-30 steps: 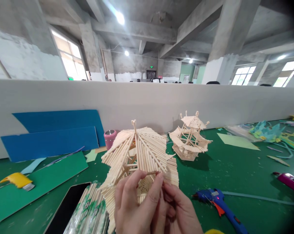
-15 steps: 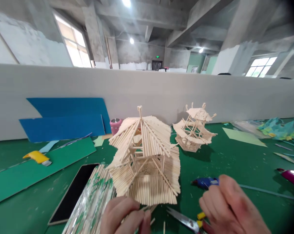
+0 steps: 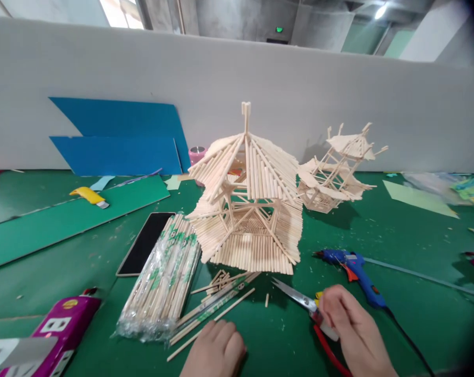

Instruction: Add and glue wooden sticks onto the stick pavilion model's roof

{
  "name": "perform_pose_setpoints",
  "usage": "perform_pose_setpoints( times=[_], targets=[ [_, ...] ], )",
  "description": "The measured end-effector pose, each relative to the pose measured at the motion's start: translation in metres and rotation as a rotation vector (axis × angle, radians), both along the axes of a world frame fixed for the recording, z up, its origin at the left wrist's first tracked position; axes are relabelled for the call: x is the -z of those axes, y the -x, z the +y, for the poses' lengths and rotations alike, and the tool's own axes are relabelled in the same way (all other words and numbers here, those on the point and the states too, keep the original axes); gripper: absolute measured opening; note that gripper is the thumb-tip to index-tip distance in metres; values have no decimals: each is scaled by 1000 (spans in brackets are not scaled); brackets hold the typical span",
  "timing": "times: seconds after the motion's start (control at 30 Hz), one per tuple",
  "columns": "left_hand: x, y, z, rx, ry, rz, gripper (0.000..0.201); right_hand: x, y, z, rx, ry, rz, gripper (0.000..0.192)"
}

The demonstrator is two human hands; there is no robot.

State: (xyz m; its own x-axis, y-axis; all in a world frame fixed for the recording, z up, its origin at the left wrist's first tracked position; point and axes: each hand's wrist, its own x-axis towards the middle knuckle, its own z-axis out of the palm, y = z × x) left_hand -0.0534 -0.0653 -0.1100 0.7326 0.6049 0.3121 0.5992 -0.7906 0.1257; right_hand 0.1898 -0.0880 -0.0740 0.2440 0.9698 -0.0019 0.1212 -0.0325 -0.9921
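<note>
Two hands low on table: right hand (image 3: 349, 327) fingers closed on scissors (image 3: 305, 303), blades before stick pavilion (image 3: 250, 201); left hand (image 3: 217, 351) curled beside loose sticks (image 3: 215, 301), grip indeterminate.

bright overhead light — soft shadows | edges warped — right corners dark

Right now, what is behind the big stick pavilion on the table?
Behind the big stick pavilion a pink cup peeks out at its left, before the grey partition. The pavilion covers the cup's lower part.
</note>
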Motion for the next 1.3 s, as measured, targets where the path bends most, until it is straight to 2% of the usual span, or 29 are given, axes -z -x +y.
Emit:
perform_pose_setpoints(
  times=[0.13, 0.23, 0.3, 0.37, 0.43, 0.5, 0.6, 0.7, 0.97, 1.13, 1.2, 1.23, 1.3],
  targets=[
    [-6, -7, 1, -117, 209, 86, 19, 19, -2, 2, -78, 95, -246, 22],
    [-11, -12, 4, -144, 273, 117, 19, 26, -1, 3, -107, 122, -328, 14],
    [-9, -14, 5, -140, 269, 131, 23, 28, 3, 4, -120, 71, -374, 9],
    [-6, -19, 7, -123, 232, 132, 25, 29, 8, 5, -135, -9, -414, 12],
    [-3, -26, 9, -111, 184, 130, 14, 29, 15, 6, -165, -65, -438, 16],
    [-3, -38, 13, -109, 154, 132, 14, 28, 22, 8, -186, -88, -450, 18],
    [-8, -56, 18, -120, 143, 145, 11, 27, 28, 9, -223, -108, -487, 8],
    [-13, -61, 22, -131, 135, 160, 10, 28, 28, 8, -260, -94, -534, 10],
    [-13, -24, 28, -275, 110, 199, 22, 29, 29, 6, -251, -21, -495, 14],
    [-12, -22, 29, -281, 98, 155, 25, 31, 41, 7, -181, -61, -414, 14],
    [-13, -23, 29, -260, 86, 109, 22, 32, 45, 6, -106, -60, -350, 10],
    [-14, -24, 29, -224, 88, 61, 20, 32, 47, 6, -62, -64, -307, 13],
    [-18, -26, 29, -119, 112, -140, 17, 28, 50, 8, 17, -94, -224, 22]
  ],
)
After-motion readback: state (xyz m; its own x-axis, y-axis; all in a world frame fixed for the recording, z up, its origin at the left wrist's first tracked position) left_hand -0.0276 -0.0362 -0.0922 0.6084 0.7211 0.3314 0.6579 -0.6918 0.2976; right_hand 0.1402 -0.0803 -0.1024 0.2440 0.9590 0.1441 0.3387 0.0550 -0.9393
